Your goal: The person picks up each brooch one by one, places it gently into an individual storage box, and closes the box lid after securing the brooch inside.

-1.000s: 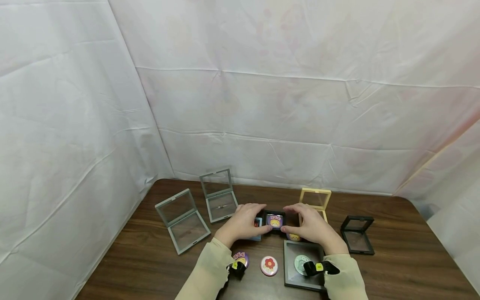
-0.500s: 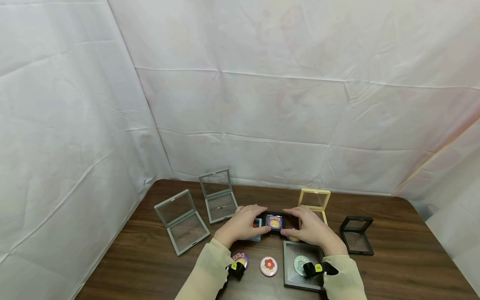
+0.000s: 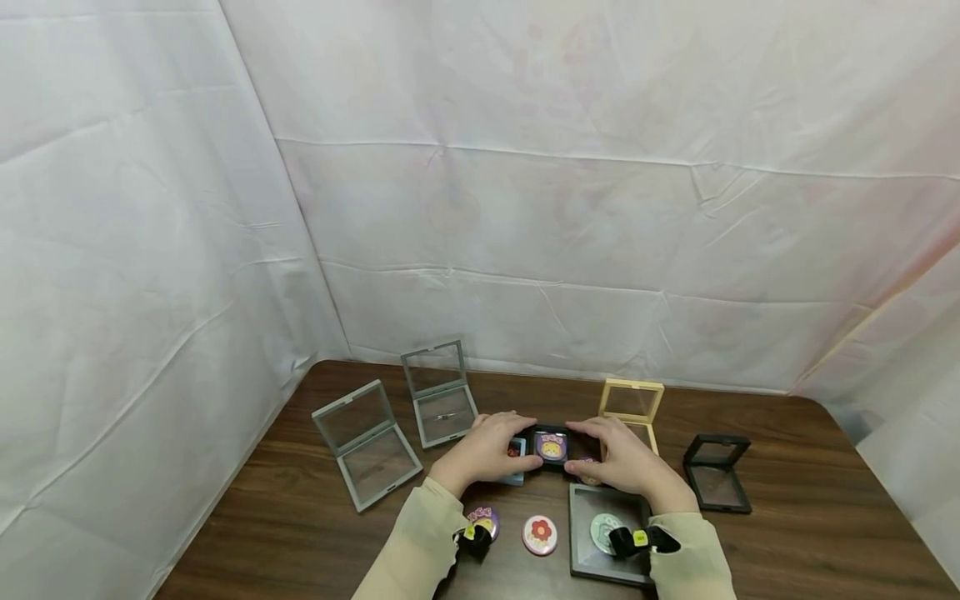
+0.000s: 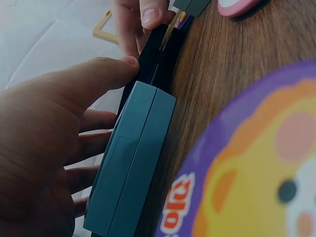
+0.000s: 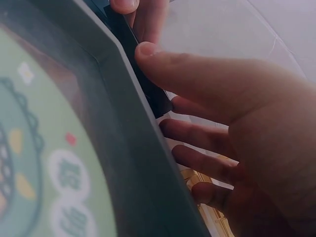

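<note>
Black case (image 3: 552, 466), purple lion badge (image 3: 552, 447) framed in it, being held at middle of wooden table (image 3: 825, 500). Left edge being pinched by left hand (image 3: 495, 446), right edge by right hand (image 3: 618, 454); hands being spaced apart, case between. Blue case (image 4: 131, 153) being partly covered by left hand. Yellow open case (image 3: 633, 383) being partly hidden by right hand. Grey frame (image 3: 573, 533) with green badge (image 3: 602, 533) being overlapped by right sleeve (image 3: 690, 550). Red-flower badge (image 3: 540, 535) being seen on near side.
</note>
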A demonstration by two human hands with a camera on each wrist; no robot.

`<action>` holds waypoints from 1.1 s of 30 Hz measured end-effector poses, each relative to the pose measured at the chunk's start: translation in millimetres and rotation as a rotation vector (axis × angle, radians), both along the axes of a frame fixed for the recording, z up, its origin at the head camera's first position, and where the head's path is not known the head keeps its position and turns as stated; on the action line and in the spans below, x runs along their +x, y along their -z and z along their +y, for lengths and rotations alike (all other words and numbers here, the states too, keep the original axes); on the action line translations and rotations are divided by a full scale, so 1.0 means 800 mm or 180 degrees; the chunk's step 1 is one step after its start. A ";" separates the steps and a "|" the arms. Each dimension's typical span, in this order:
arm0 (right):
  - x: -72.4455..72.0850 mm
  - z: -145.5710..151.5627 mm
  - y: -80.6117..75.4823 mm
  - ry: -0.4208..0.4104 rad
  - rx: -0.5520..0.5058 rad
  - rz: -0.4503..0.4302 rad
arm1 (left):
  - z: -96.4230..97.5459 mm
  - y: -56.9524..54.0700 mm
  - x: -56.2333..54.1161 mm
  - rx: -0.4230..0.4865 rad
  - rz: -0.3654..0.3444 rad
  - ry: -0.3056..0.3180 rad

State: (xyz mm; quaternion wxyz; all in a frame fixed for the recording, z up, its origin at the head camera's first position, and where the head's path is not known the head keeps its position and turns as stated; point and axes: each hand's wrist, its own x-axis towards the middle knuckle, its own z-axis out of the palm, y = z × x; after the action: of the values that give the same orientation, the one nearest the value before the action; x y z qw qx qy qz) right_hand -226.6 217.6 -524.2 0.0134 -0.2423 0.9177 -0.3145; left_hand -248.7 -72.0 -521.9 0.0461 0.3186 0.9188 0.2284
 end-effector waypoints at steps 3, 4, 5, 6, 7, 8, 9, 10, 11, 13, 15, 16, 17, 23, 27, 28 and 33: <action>0.000 0.000 0.001 0.0008 -0.0010 -0.0024 | 0.000 0.000 0.000 0.0000 -0.0017 -0.0011; 0.000 -0.001 0.002 0.0013 -0.0014 -0.0039 | -0.001 0.000 0.000 0.0003 -0.0027 -0.0017; 0.000 -0.001 0.002 0.0012 -0.0018 -0.0046 | -0.001 0.000 0.000 0.0003 -0.0029 -0.0023; -0.001 -0.001 0.002 0.0001 -0.0002 -0.0026 | -0.001 0.000 0.000 0.0002 -0.0034 -0.0028; -0.001 -0.002 0.003 0.0008 0.0000 -0.0033 | -0.001 0.001 -0.001 -0.0003 -0.0031 -0.0031; -0.001 -0.002 0.003 0.0015 0.0001 -0.0042 | -0.001 0.001 -0.001 -0.0010 -0.0027 -0.0037; -0.001 -0.002 0.003 0.0022 -0.0001 -0.0054 | -0.001 0.002 -0.001 -0.0011 -0.0026 -0.0038; -0.001 -0.002 0.003 0.0016 0.0010 -0.0043 | -0.001 0.002 -0.001 -0.0015 -0.0026 -0.0038; 0.000 -0.002 0.003 0.0013 0.0011 -0.0039 | -0.001 0.003 -0.001 -0.0016 -0.0025 -0.0036; 0.000 -0.002 0.002 0.0021 -0.0011 -0.0067 | -0.001 0.003 -0.001 -0.0014 -0.0024 -0.0028; 0.001 -0.002 0.001 0.0009 -0.0023 -0.0065 | -0.001 0.002 -0.001 -0.0014 -0.0024 -0.0016; 0.001 -0.001 0.000 0.0006 -0.0021 -0.0061 | 0.000 0.002 -0.001 -0.0016 -0.0014 -0.0010; 0.001 -0.001 0.000 0.0011 -0.0025 -0.0067 | 0.000 0.002 -0.001 -0.0015 -0.0005 -0.0004; 0.000 -0.001 0.000 -0.0001 -0.0014 -0.0053 | 0.000 0.003 -0.003 -0.0017 -0.0001 -0.0009; 0.000 -0.001 0.001 -0.0006 -0.0019 -0.0033 | 0.001 0.004 -0.003 -0.0025 -0.0007 -0.0028; 0.000 -0.001 0.001 -0.0005 -0.0022 -0.0031 | 0.001 0.004 -0.003 -0.0026 -0.0005 -0.0032; 0.001 -0.002 0.001 0.0013 -0.0019 -0.0058 | 0.001 0.004 -0.003 -0.0014 -0.0019 -0.0043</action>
State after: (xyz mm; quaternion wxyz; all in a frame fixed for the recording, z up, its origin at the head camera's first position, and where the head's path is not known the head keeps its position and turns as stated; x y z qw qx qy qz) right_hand -226.1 216.2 -525.3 0.0204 -0.2375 0.9171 -0.3194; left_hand -250.8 -71.0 -524.7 0.0480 0.3116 0.9213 0.2277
